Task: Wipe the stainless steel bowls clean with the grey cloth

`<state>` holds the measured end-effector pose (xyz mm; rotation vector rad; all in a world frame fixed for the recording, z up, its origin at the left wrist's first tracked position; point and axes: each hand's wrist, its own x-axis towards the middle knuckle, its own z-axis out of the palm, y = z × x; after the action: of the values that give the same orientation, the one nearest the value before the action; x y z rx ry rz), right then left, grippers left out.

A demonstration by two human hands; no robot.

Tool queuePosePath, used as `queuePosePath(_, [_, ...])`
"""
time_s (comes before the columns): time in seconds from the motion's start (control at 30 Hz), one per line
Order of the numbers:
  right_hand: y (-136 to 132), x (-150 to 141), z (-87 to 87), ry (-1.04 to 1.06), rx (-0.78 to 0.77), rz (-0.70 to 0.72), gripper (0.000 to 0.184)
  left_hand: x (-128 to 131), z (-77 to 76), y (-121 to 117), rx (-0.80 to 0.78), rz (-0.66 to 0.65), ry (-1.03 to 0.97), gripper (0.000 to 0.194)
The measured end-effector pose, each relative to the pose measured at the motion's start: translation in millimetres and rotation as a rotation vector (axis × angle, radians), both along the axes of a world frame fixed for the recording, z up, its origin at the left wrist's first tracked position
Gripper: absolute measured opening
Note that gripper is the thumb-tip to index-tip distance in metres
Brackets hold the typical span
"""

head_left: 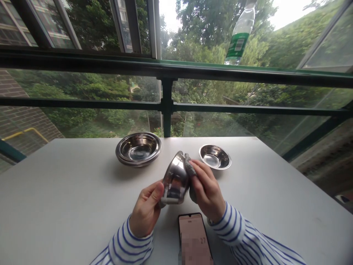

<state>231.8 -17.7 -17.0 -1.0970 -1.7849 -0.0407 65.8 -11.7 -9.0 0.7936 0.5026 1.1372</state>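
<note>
Tilted on its side above the table, a shiny steel bowl (175, 176) is gripped at its lower left rim by my left hand (147, 206), thumb on the outside. My right hand (206, 187) holds a grey cloth (190, 167) pressed against the bowl's right side. Part of the cloth is hidden behind my fingers. Beyond my hands, a stack of steel bowls (138, 162) stands at the back left. One smaller steel bowl (215, 156) sits upright just past my right hand.
A phone (193, 228) with its screen lit lies on the white table (68, 206) between my forearms. Green railings (110, 104) and glass run along the table's far edge. A plastic bottle (238, 42) with a green label stands on the upper rail.
</note>
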Motion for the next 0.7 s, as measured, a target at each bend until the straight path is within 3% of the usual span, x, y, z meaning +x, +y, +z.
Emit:
queuePosePath(0.07, [-0.6, 1.6, 0.0, -0.013, 0.0, 0.002, 0.041, 0.3, 0.6, -1.0, 0.005, -0.013, 0.021, 0.024])
queuePosePath(0.23, [-8.1, -5.0, -3.1, -0.356, 0.247, 0.106, 0.04, -0.7, -2.5, -0.3, 0.062, -0.007, 0.017, 0.024])
queuePosePath(0.33, [-9.4, -8.3, -2.9, -0.444, 0.316, 0.129, 0.038, -2.2, -6.0, 0.4, 0.086, -0.025, 0.001, 0.024])
queuePosePath(0.6, [-4.7, -1.9, 0.5, -0.199, 0.118, 0.003, 0.045, -1.0, -7.4, 0.0, 0.136, -0.067, 0.09, 0.027])
queuePosePath(0.7, [-7.2, -3.9, -1.0, -0.276, 0.169, 0.026, 0.044, -1.5, -8.5, 0.1, 0.145, -0.05, 0.121, 0.028])
